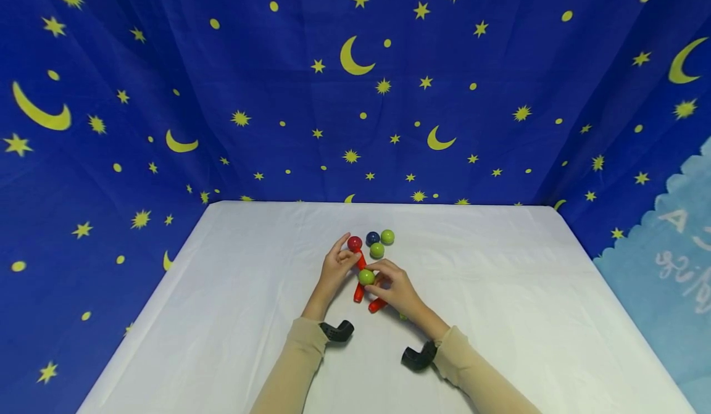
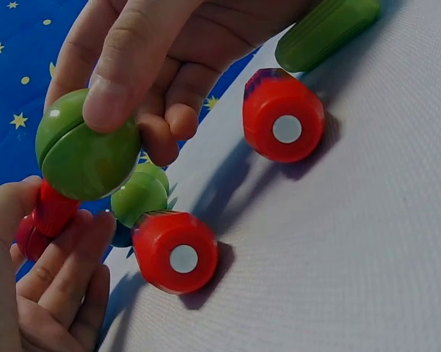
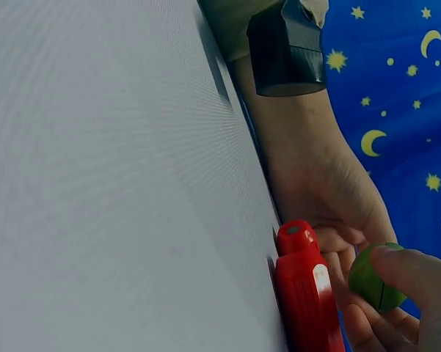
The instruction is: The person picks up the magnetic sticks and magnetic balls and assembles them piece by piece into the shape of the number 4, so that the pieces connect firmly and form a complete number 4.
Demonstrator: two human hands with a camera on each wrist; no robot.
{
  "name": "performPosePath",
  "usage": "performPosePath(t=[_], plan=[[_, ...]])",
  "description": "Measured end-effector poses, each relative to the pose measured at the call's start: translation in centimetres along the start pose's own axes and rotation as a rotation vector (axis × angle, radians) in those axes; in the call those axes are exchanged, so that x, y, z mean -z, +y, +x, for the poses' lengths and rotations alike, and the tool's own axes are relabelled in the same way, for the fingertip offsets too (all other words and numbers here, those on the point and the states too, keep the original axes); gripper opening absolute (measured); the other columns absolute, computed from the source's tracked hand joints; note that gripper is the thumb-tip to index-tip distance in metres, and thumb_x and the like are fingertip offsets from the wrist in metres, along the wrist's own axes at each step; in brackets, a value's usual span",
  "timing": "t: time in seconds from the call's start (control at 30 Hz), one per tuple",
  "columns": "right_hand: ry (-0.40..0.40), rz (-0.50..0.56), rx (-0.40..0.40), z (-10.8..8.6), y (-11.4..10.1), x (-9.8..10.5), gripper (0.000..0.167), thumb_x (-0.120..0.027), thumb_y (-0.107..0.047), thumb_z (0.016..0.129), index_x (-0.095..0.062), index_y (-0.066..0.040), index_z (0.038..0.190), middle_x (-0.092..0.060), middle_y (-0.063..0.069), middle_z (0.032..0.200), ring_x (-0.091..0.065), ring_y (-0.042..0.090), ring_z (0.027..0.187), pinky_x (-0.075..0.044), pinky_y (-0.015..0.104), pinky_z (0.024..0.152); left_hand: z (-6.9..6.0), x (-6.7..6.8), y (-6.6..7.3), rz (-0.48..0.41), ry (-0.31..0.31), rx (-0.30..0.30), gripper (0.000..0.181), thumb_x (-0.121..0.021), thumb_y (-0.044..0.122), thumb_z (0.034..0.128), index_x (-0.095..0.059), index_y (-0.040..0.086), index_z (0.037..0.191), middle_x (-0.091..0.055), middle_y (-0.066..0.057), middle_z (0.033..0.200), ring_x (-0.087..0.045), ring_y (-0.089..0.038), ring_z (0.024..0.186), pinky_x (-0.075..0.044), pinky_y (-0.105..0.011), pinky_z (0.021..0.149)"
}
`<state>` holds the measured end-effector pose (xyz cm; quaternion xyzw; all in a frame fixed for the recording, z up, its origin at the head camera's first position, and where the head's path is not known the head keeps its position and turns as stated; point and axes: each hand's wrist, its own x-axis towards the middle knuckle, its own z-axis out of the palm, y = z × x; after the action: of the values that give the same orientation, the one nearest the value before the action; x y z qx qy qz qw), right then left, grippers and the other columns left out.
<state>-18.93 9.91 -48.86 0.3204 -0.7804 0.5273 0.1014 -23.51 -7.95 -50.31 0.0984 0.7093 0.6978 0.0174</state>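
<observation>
My left hand (image 1: 335, 270) pinches a short red rod (image 2: 56, 208) between thumb and fingers. A shiny red ball (image 1: 354, 243) sits at the rod's far end. At its near end is a green ball (image 2: 88, 147) with a groove round it, which my right hand (image 1: 399, 287) pinches between thumb and fingers. The ball appears to touch the rod; whether they are joined cannot be told. Below the hands, two more red rods lie on the white surface, one left (image 2: 180, 253) and one right (image 2: 282, 121), each showing a pale round end.
Beyond the hands a dark blue ball (image 1: 373, 238) and two green balls, one farther (image 1: 387, 236) and one nearer (image 1: 377, 250), sit close together. A green rod (image 2: 330, 33) lies by my right hand. A blue star-patterned cloth (image 1: 366, 105) stands behind the white table (image 1: 500, 278).
</observation>
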Motion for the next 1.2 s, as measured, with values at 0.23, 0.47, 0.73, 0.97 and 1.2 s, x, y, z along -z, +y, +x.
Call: performPosePath(t=[0.23,0.47,0.73,0.97,1.2], plan=[[-0.026,0.007,-0.01,0.01,-0.05,-0.31,0.037,-0.07,0.009,0.077,-0.06,0.013,0.112,-0.063,0.025,0.101,-0.064,0.033,0.075,-0.056,0.039,0.069,0.06,0.0,0.01,-0.055,0.003,0.021,0.064,-0.062,0.008,0.0901,-0.031,-0.004,0.145,-0.062,0.008,0.077,-0.057,-0.003,0.07,-0.044,-0.02,0.065],[-0.053,-0.011,-0.002,0.07,-0.44,-0.31,0.035,-0.069,0.011,0.077,-0.061,0.013,0.111,-0.064,0.026,0.101,-0.065,0.039,0.081,-0.054,0.047,0.073,0.04,-0.01,0.24,-0.015,0.021,0.035,0.062,-0.064,0.011,0.0892,-0.037,-0.003,0.142,-0.068,-0.02,0.088,-0.061,-0.005,0.077,-0.047,-0.021,0.074],[-0.046,-0.061,-0.03,0.04,-0.6,-0.42,0.028,-0.067,0.01,0.078,-0.063,0.011,0.106,-0.067,0.024,0.102,-0.063,0.038,0.096,-0.05,0.051,0.083,0.14,0.08,0.07,-0.039,0.086,0.084,0.057,-0.064,0.013,0.0897,-0.041,0.0,0.141,-0.067,0.005,0.083,-0.063,-0.003,0.08,-0.045,-0.024,0.089],[-0.086,-0.075,-0.085,-0.19,-0.55,-0.43,0.027,-0.067,0.008,0.08,-0.065,0.008,0.107,-0.068,0.021,0.106,-0.063,0.034,0.103,-0.048,0.042,0.094,0.24,0.01,-0.1,-0.081,0.117,0.06,0.056,-0.064,0.009,0.0892,-0.041,-0.005,0.139,-0.064,0.011,0.077,-0.06,-0.002,0.075,-0.045,-0.014,0.073],[-0.139,-0.069,-0.133,-0.15,0.22,-0.51,0.023,-0.065,0.008,0.081,-0.066,0.008,0.104,-0.069,0.021,0.106,-0.063,0.033,0.104,-0.048,0.042,0.094,0.28,-0.13,0.21,-0.085,0.185,0.06,0.052,-0.065,0.008,0.088,-0.046,-0.005,0.134,-0.064,0.012,0.076,-0.059,-0.001,0.071,-0.045,-0.014,0.069]])
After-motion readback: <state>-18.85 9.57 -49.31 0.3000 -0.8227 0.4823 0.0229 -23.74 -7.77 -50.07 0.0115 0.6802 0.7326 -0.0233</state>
